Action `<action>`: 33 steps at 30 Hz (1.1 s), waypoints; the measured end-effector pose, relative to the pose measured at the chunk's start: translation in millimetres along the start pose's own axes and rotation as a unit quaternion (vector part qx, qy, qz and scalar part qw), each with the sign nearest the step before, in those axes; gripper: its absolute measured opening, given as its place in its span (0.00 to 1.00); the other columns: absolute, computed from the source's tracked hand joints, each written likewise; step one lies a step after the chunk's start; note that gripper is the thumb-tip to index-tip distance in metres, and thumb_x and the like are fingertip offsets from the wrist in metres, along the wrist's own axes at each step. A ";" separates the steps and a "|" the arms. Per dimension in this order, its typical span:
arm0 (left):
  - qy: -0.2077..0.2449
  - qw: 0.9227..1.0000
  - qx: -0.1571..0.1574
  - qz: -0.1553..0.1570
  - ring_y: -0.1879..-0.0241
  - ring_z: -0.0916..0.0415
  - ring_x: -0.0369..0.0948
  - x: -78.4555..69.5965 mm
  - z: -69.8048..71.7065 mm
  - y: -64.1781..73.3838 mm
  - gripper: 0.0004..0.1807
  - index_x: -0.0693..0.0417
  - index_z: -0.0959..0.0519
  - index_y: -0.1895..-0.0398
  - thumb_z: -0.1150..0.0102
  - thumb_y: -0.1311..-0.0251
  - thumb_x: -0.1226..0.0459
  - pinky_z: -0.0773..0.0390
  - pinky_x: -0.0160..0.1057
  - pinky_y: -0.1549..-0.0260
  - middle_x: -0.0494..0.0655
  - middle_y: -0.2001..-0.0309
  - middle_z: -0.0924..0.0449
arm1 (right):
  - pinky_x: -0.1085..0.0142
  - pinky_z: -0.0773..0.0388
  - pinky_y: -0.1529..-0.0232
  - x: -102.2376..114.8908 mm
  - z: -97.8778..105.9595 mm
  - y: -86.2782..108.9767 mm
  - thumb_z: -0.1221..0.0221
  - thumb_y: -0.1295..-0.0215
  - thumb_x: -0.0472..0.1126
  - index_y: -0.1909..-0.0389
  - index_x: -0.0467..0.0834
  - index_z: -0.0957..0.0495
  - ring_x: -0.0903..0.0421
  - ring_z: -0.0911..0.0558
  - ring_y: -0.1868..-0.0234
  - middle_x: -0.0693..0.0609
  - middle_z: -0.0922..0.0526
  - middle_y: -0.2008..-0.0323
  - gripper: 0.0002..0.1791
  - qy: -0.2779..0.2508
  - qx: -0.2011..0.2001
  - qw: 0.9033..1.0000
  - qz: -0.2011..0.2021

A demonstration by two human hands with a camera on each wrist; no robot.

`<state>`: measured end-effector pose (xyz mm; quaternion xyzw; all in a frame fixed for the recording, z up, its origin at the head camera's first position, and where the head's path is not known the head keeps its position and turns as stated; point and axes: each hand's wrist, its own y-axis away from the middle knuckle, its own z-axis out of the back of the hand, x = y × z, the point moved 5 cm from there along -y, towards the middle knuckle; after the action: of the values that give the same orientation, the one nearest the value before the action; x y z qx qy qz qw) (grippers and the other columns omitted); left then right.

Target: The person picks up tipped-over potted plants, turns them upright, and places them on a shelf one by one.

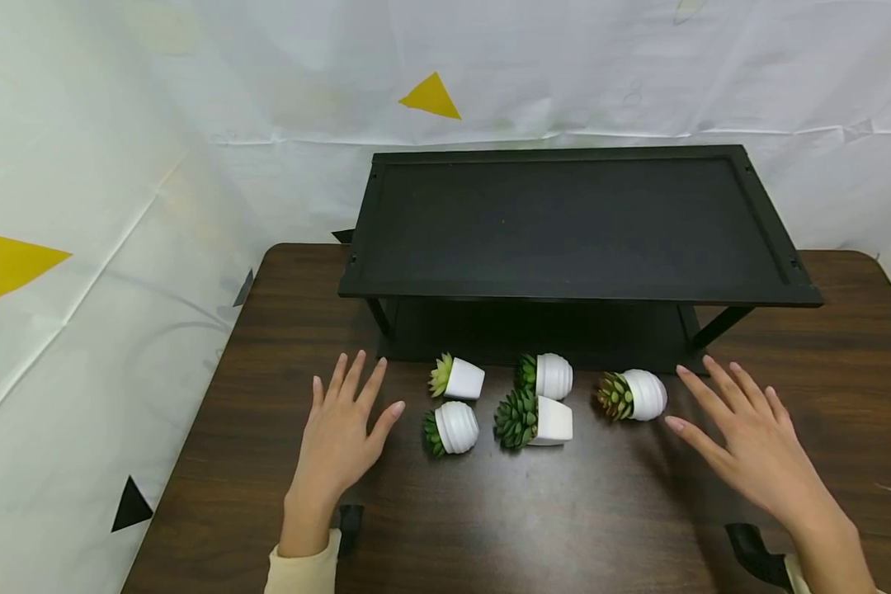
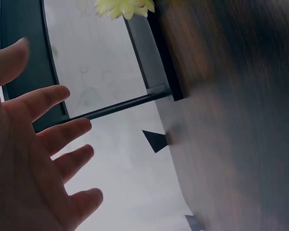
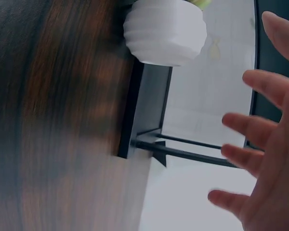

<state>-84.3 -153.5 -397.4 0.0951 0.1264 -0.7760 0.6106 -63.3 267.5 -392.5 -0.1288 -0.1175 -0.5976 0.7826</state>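
Observation:
Several small artificial succulents in white pots lie on their sides on the table. My left hand (image 1: 341,441), fingers spread and holding nothing, is left of a light green succulent (image 1: 440,375) and a ribbed-pot succulent (image 1: 456,427). In the middle, a square-pot succulent (image 1: 553,421) lies in front of another ribbed-pot one (image 1: 553,377). My right hand (image 1: 761,441) is likewise spread and holds nothing; its thumb and index tips are close to the pot of a reddish-green succulent (image 1: 648,395). That ribbed white pot (image 3: 164,32) shows large in the right wrist view.
A black two-tier shelf (image 1: 579,223) stands at the back of the dark wooden table (image 1: 223,429), its lower board just behind the plants. White sheeting (image 1: 282,74) with yellow and black triangles hangs behind and to the left.

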 end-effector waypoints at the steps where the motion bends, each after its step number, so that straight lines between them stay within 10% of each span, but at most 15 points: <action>1: 0.002 1.000 -0.001 0.000 0.32 0.57 0.53 1.5 0.5 -0.6 0.34 0.50 0.42 0.31 0.53 0.37 0.45 0.57 0.61 0.39 0.57 0.32 0.49 | 0.38 0.71 0.40 0.1 0.0 0.5 0.45 0.37 0.53 0.30 0.50 0.49 0.40 0.60 0.31 0.38 0.52 0.31 0.38 -0.009 0.000 1.000 0.004; 12: 0.113 0.992 -0.015 0.057 0.45 0.33 0.57 29.2 1.3 -14.7 0.29 0.59 0.32 0.39 0.39 0.43 0.57 0.32 0.57 0.52 0.60 0.44 0.30 | 0.36 0.43 0.50 -8.7 4.9 7.7 0.39 0.41 0.44 0.39 0.36 0.35 0.31 0.37 0.44 0.30 0.33 0.45 0.31 -0.044 -0.028 0.998 0.020; 33: 0.341 0.919 -0.154 0.123 0.66 0.25 0.35 43.9 80.7 -57.8 0.14 0.59 0.23 0.52 0.48 0.36 0.61 0.28 0.33 0.66 0.54 0.62 0.21 | 0.39 0.35 0.58 -20.7 -4.9 17.2 0.40 0.40 0.41 0.45 0.32 0.32 0.31 0.31 0.51 0.29 0.29 0.51 0.25 -0.041 0.011 0.999 -0.009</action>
<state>-150.2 -206.4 -329.4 0.2731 0.4324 -0.5864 0.6281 -51.8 288.9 -405.2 -0.1432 -0.1570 -0.5973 0.7733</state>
